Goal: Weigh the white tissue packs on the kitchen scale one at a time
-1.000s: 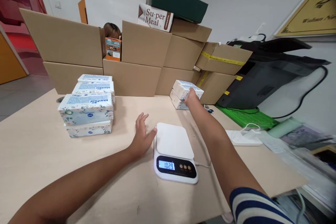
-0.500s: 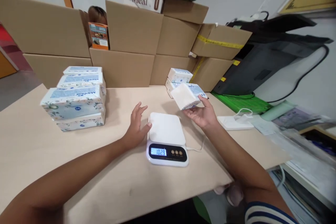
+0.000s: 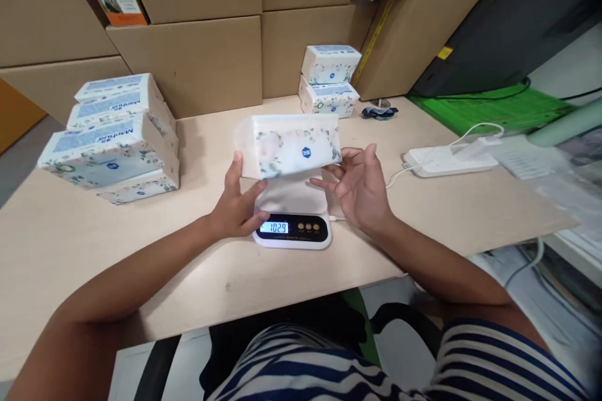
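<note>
1. Floral wrapped pack (image 3: 298,147), tilted above the scale (image 3: 291,242).
2. Left hand (image 3: 235,205): half open, fingers at the pack's left end; grip cannot be told.
3. Right hand (image 3: 362,191): loosely curled, thumb raised, fingertips at the right end; grip likewise uncertain.
4. Left stack (image 3: 110,160) and two rear packs (image 3: 332,84), before cardboard boxes (image 3: 197,62).

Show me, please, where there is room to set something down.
The table is bare between the left packs and left forearm, and between the power strip and right forearm. The scale is crowded by hands and a pack.
</note>
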Demonstrator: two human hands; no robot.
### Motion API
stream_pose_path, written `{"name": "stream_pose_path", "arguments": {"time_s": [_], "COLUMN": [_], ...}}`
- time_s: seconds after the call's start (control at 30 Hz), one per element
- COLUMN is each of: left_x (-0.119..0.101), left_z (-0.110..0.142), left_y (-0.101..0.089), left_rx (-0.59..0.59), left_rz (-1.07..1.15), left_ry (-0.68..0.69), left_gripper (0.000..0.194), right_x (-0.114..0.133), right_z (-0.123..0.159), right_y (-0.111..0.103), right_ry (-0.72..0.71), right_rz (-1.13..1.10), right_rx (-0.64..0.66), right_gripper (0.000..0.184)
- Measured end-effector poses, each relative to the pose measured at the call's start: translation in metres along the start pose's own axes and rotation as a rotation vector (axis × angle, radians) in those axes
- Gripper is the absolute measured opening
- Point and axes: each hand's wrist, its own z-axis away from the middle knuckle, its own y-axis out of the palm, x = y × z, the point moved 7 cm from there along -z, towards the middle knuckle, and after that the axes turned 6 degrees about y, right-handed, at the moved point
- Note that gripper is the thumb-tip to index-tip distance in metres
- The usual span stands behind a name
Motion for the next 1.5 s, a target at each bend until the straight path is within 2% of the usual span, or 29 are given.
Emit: {"name": "stream_pose_path", "arguments": {"time_s": [0.1,0.23,0.3,0.4,0.47,0.57,0.67,0.73,0.87,0.97,1.03,1.13,1.2,1.27,1.4,1.5], "left_x": [0.003,0.005,0.004,0.001,-0.002,-0.007,-0.001,0.007,0.026,0.036,0.036,0.031,0.029,0.027,0.026,0.027], "left_z": [-0.001,-0.005,-0.008,-0.014,-0.018,-0.020,-0.016,-0.011,-0.001,0.003,0.003,-0.002,-0.005,-0.007,-0.009,-0.009], "left_y": [-0.007,-0.018,-0.020,-0.019,-0.018,-0.017,-0.016,-0.016,-0.018,-0.020,-0.020,-0.017,-0.013,-0.009,-0.005,-0.005], "left_rx": [-0.131,-0.204,-0.161,-0.020,0.046,0.064,0.009,-0.065,-0.228,-0.294,-0.307,-0.269,-0.223,-0.189,-0.141,-0.127], "left_rz": [-0.019,-0.005,-0.015,-0.064,-0.087,-0.076,-0.028,0.042,0.141,0.160,0.151,0.145,0.160,0.168,0.169,0.199], "left_ry": [0.050,0.030,0.031,0.028,0.030,0.047,0.018,-0.024,-0.164,-0.291,-0.306,-0.260,-0.235,-0.215,-0.211,-0.279], "left_gripper": [0.062,0.030,0.020,0.010,0.016,0.025,0.021,0.025,0.041,0.042,0.038,0.031,0.030,0.032,0.033,0.037], "right_x": [-0.004,-0.005,-0.001,0.005,0.007,0.010,0.011,0.010,0.009,0.008,0.005,-0.008,-0.022,-0.034,-0.047,-0.058], "right_z": [0.001,0.006,0.009,0.009,0.007,0.011,0.021,0.026,0.030,0.024,0.017,0.004,-0.006,-0.014,-0.025,-0.030], "right_y": [-0.001,0.003,0.004,0.004,0.003,0.009,0.019,0.022,0.022,0.014,0.006,-0.003,-0.005,-0.005,-0.009,-0.010], "right_ry": [-0.095,-0.240,-0.402,-0.667,-0.782,-0.925,-1.057,-1.078,-1.053,-0.895,-0.755,-0.541,-0.378,-0.261,-0.182,-0.155], "right_rz": [0.106,0.280,0.333,0.380,0.486,0.757,0.965,1.000,0.949,0.833,0.716,0.561,0.484,0.414,0.304,0.321], "right_rx": [-0.031,0.009,0.028,0.063,0.065,0.046,0.056,0.071,0.108,0.091,0.058,0.034,0.064,0.116,0.131,0.138], "right_gripper": [0.074,0.057,0.048,0.032,0.032,0.029,0.018,0.017,0.018,0.020,0.028,0.053,0.072,0.082,0.089,0.092]}}
